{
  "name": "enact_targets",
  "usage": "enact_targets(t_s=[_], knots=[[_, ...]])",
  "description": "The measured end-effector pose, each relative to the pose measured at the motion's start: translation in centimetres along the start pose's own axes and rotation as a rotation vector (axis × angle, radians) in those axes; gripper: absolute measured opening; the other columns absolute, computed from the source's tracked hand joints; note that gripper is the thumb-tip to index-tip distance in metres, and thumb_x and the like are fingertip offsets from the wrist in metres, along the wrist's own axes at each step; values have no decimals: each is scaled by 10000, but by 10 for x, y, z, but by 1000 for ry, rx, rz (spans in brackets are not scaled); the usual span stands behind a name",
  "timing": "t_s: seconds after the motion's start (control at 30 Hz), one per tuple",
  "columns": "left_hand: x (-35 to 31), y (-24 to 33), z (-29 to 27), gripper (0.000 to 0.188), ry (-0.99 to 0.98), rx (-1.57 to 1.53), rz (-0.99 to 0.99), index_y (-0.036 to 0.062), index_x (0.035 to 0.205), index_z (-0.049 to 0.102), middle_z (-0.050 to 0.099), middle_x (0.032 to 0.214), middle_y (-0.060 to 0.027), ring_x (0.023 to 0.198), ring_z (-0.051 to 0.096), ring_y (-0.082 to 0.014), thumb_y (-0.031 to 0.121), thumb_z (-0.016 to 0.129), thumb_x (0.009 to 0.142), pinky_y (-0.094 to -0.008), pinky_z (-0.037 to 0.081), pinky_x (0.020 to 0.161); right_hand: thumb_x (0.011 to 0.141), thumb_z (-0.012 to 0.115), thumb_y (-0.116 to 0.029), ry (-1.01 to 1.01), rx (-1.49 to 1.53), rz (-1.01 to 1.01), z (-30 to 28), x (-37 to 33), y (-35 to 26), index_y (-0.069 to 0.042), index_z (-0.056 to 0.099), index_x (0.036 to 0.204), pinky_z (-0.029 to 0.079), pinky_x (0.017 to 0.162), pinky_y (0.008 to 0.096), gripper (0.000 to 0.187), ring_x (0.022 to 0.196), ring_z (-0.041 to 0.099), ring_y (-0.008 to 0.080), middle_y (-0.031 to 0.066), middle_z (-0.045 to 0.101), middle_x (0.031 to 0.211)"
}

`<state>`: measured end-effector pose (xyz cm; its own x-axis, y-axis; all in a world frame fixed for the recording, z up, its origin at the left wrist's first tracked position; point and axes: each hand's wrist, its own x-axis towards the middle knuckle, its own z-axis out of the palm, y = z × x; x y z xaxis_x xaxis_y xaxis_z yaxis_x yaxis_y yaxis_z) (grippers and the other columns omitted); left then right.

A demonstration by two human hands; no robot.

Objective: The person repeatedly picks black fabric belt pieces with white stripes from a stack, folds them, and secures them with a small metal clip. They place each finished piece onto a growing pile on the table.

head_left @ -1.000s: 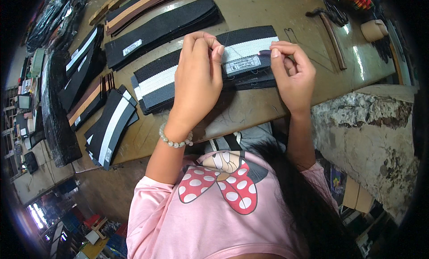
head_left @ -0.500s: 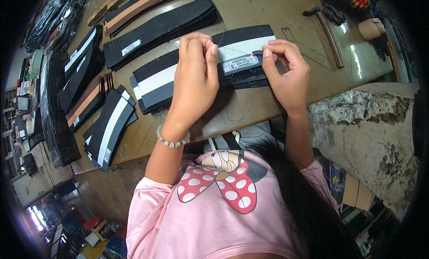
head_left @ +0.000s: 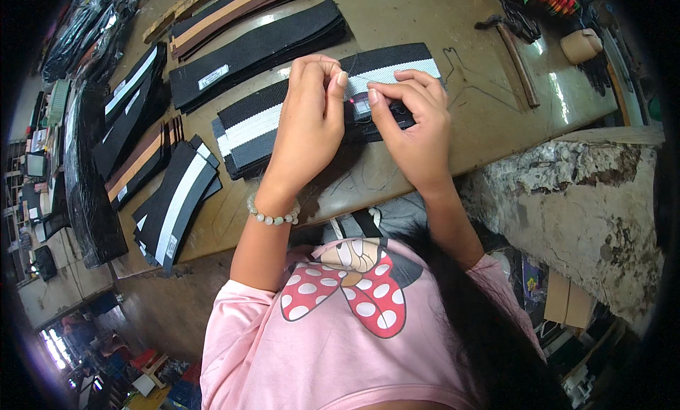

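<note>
Before me lies a stack of striped fabric bands [head_left: 249, 127] in black, white and grey, with a pale label [head_left: 363, 107] near the right end. Above its middle, my left hand [head_left: 315, 112] is closed in a pinch on what looks like a fine dark thread. My right hand [head_left: 414, 123] is close beside it, over the label. Thumb and forefinger pinch a small dark tool with a pink tip [head_left: 354, 98]; its exact kind is unclear. My right hand covers part of the label and the stack's right side.
Beyond it lie black bands [head_left: 262, 52] and brown-striped bands [head_left: 234, 17]. More striped bands [head_left: 177, 197] fan out at left, beside a plastic-wrapped bundle [head_left: 95, 190]. A hammer [head_left: 517, 63] and a tape roll [head_left: 581, 47] are at far right. Loose threads lie on the table [head_left: 489, 127].
My right hand has moved left from the label's right end toward my left hand, carrying the small dark tool. My left hand stays nearly in place, still pinching.
</note>
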<state>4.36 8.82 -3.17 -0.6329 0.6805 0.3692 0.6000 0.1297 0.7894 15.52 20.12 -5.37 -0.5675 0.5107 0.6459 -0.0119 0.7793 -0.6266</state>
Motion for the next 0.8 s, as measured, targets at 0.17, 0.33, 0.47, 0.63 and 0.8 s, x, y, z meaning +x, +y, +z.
enact_targets(t_s=[0.17,0.33,0.47,0.63,0.8], knots=[[1,-5,-2,168,-8,-53,18,-31,1029,541,568,1092,-153,976,574,-265,136,543,1032,-336,473,895,871,743,-84,21,247,215,-16,9,9,-21,732,939,508,859,355,92,944,646,214,72,718,917],[0,-9,-2,223,-37,-109,-49,8,1068,569,546,1085,-43,926,504,-108,222,507,1073,-256,439,853,958,679,-85,7,577,486,-46,22,26,49,693,1014,525,843,265,146,909,653,136,105,718,1017],[0,-9,-1,214,-31,-99,-41,10,1055,566,545,1085,-48,923,504,-112,215,505,1074,-255,440,852,870,729,-84,3,231,193,-38,14,26,8,719,919,509,847,334,105,901,664,224,122,717,934],[-1,-8,-3,206,-22,-111,-26,8,1042,565,545,1091,-56,932,506,-115,202,504,1072,-256,440,852,853,737,-91,39,132,129,-24,10,14,-17,729,889,513,843,360,82,924,652,254,111,711,876],[-1,-8,-3,206,-14,-114,-23,0,1037,564,545,1091,-62,943,510,-126,194,503,1071,-264,441,865,804,742,-58,37,135,25,-4,6,-4,-40,725,866,481,843,385,67,898,629,274,76,681,798]])
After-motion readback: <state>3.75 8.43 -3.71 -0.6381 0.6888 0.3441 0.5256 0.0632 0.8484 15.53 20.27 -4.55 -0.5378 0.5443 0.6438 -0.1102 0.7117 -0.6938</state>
